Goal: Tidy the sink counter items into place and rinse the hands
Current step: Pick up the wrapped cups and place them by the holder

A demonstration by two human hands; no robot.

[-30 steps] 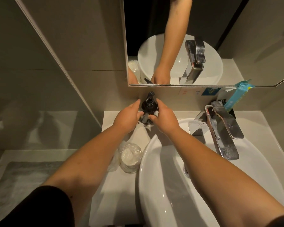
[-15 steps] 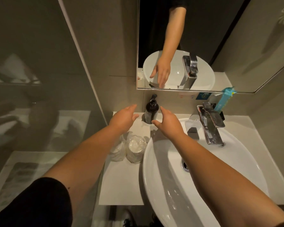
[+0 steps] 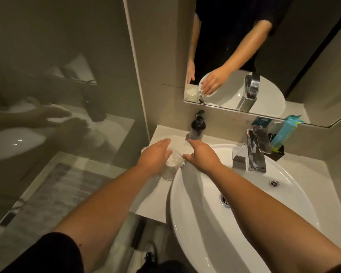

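My left hand (image 3: 156, 157) hovers with relaxed fingers over two plastic-wrapped glass cups (image 3: 170, 167) on the white counter (image 3: 152, 196), left of the basin. One cup is mostly hidden under the hand; whether the hand touches them is unclear. My right hand (image 3: 203, 157) reaches over the basin rim just right of the cups, fingers straight, thumb pointing at the wrapped cup, holding nothing. A dark pump soap bottle (image 3: 197, 127) stands upright at the back of the counter by the wall, beyond both hands.
The white oval basin (image 3: 264, 223) fills the right side, with a chrome faucet (image 3: 253, 154) at its back. A blue packet (image 3: 285, 133) leans in a dark holder behind the faucet. A mirror (image 3: 244, 56) hangs above. A glass partition (image 3: 67, 95) stands close on the left.
Both hands have let go of the soap bottle and drawn back toward me. They now sit over and beside the wrapped cups. The view has shifted back and left.
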